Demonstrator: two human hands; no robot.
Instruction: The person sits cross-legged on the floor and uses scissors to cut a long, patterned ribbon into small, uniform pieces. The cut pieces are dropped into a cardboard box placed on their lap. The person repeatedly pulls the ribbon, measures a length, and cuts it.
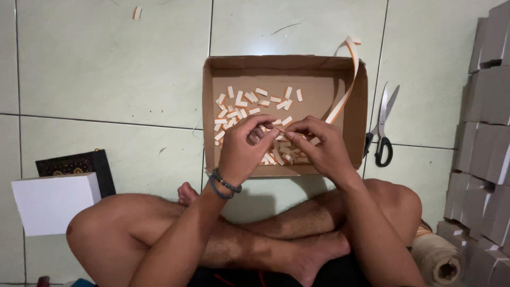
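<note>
A shallow cardboard box (212, 106) lies on the tiled floor in front of my crossed legs. Inside it are several small white and orange strip pieces (249, 101). A long white and orange strip (348, 79) curls up over the box's right wall and runs down to my fingers. My left hand (245, 149), with dark bracelets on the wrist, and my right hand (319, 146) meet over the near half of the box. Both pinch the strip's end between their fingertips.
Black-handled scissors (381, 130) lie on the floor right of the box. Stacked grey-white boxes (483, 149) line the right edge. A white box (50, 202) and a dark patterned book (79, 165) sit at left. A twine roll (438, 258) rests by my right knee.
</note>
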